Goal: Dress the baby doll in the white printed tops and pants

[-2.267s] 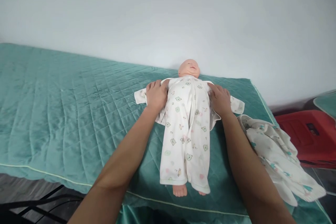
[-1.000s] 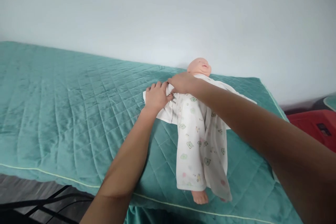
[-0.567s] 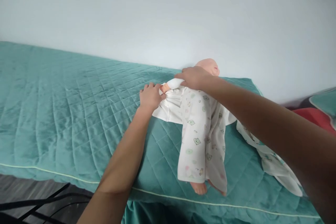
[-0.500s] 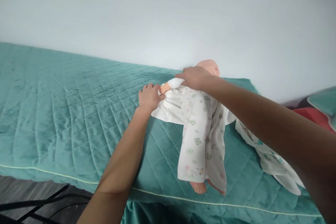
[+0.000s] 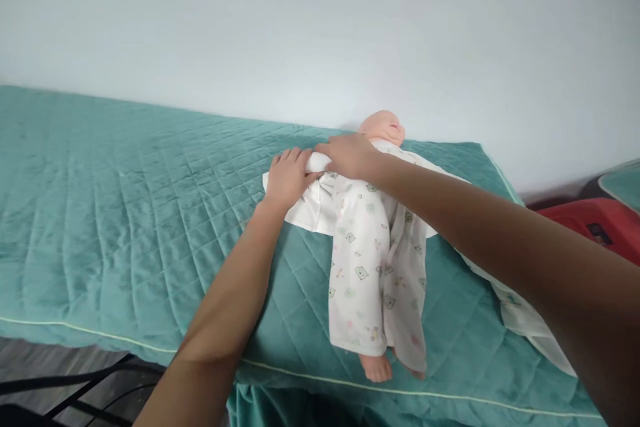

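Observation:
A baby doll point(image 5: 383, 127) lies on its back on a green quilted cover, dressed in white clothing point(image 5: 357, 267) printed with small animal faces. One bare doll foot point(image 5: 376, 368) shows below the hem. My left hand point(image 5: 290, 179) is closed around the end of the doll's white sleeve point(image 5: 317, 162), thumb toward the right; the doll's hand is hidden beneath it. Right beside it, my right hand point(image 5: 347, 155) grips the doll's sleeved arm higher up, near the chest. Plain white cloth point(image 5: 310, 210) spreads under the arm.
The green quilted cover point(image 5: 125, 213) runs along a white wall point(image 5: 250, 33). At right, another white garment point(image 5: 525, 320) lies partly behind my forearm, and a red object point(image 5: 590, 223) sits beyond the bed's end. Black metal bars point(image 5: 70, 383) stand at lower left.
The doll's hand, visible at my left fingertips before, is now covered by my left hand. My right hand has shifted left along the arm, closer to my left hand. The view has moved slightly.

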Tool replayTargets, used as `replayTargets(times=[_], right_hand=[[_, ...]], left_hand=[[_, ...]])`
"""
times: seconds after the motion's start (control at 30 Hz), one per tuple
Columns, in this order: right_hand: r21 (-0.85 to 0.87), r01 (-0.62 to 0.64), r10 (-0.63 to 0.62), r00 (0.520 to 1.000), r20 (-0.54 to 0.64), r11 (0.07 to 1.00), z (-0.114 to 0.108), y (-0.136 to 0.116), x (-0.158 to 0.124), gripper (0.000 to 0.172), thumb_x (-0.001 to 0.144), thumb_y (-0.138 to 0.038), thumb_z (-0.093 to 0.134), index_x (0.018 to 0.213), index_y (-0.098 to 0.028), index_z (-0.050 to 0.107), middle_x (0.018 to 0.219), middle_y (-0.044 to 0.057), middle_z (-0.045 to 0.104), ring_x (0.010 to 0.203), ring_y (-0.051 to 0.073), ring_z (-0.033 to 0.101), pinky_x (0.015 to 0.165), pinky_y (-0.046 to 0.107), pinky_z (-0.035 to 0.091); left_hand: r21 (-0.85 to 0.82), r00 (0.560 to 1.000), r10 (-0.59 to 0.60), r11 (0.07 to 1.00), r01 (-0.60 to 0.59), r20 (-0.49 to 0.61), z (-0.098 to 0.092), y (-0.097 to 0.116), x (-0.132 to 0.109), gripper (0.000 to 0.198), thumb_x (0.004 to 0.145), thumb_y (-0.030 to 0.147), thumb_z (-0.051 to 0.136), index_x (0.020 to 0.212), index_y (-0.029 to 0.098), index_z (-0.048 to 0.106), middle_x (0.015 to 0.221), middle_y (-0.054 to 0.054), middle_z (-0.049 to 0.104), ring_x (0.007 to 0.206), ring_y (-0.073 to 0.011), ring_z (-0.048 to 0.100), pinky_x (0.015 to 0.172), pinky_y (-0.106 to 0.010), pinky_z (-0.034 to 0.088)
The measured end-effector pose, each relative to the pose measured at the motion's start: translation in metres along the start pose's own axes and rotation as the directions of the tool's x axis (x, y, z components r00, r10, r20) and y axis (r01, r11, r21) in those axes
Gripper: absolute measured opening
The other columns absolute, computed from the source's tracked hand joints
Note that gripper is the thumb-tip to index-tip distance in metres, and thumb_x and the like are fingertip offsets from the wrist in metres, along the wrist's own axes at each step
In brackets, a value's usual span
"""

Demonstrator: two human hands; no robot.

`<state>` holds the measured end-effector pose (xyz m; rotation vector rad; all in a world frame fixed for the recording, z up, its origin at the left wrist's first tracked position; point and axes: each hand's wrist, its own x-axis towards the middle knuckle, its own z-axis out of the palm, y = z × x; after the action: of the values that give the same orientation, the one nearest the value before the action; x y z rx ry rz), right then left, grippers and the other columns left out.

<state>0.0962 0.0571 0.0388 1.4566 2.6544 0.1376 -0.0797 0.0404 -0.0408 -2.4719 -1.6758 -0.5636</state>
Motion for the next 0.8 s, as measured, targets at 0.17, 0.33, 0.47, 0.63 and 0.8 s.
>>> replayTargets(times=[0.17,0.33,0.47,0.63,0.8], right_hand=[[0.147,-0.071,0.102,0.970,-0.220,0.987,0.003,0.018,-0.018,0.032,0.097,-0.029,0.054,0.126,-0.017,0.062,0.124,0.016,0.066,0.114,0.034,0.061,0.087,0.044,0.049],[0.417,-0.192,0.406,0.750,-0.522,0.889,0.039,0.070,-0.079,0.030,0.097,-0.026,0.046,0.119,-0.018,0.065,0.124,0.014,0.066,0.116,0.030,0.057,0.098,0.045,0.047],[0.511,-0.380,0.625,0.602,-0.497,0.771,0.090,0.093,-0.125,0.034,0.091,-0.027,0.051,0.119,-0.014,0.065,0.121,0.017,0.067,0.116,0.032,0.056,0.104,0.050,0.043],[0.517,-0.482,0.697,0.595,-0.400,0.708,0.121,0.090,-0.138,0.041,0.094,-0.033,0.050,0.129,-0.014,0.062,0.130,0.018,0.066,0.120,0.034,0.055,0.109,0.053,0.038],[0.594,-0.515,0.779,0.501,-0.376,0.618,0.121,0.102,-0.140,0.036,0.088,-0.024,0.047,0.118,-0.019,0.066,0.120,0.013,0.070,0.114,0.030,0.058,0.108,0.050,0.037]], left_hand=[[0.029,0.999,-0.003,1.000,0.002,0.040,0.008,-0.003,0.003,0.046,0.100,0.051,0.048,0.133,0.021,0.055,0.127,-0.012,0.065,0.123,-0.0307,0.056,0.099,-0.040,0.040],[0.038,1.000,-0.024,0.999,0.023,0.019,0.011,-0.009,0.004,0.041,0.101,0.048,0.045,0.129,0.021,0.059,0.123,-0.010,0.067,0.121,-0.0300,0.058,0.096,-0.039,0.041],[0.057,0.999,-0.036,0.998,0.034,0.026,0.008,-0.011,0.001,0.043,0.102,0.050,0.040,0.129,0.022,0.059,0.124,-0.009,0.067,0.120,-0.0293,0.057,0.096,-0.039,0.042],[0.093,0.993,-0.113,0.990,0.109,0.039,0.007,-0.013,-0.005,0.041,0.101,0.050,0.043,0.132,0.025,0.054,0.127,-0.006,0.064,0.122,-0.0271,0.054,0.101,-0.040,0.042],[-0.057,0.997,-0.066,0.996,0.063,-0.051,0.006,-0.009,-0.011,0.052,0.091,0.041,0.059,0.138,0.021,0.052,0.141,-0.011,0.058,0.133,-0.0325,0.050,0.116,-0.051,0.035]])
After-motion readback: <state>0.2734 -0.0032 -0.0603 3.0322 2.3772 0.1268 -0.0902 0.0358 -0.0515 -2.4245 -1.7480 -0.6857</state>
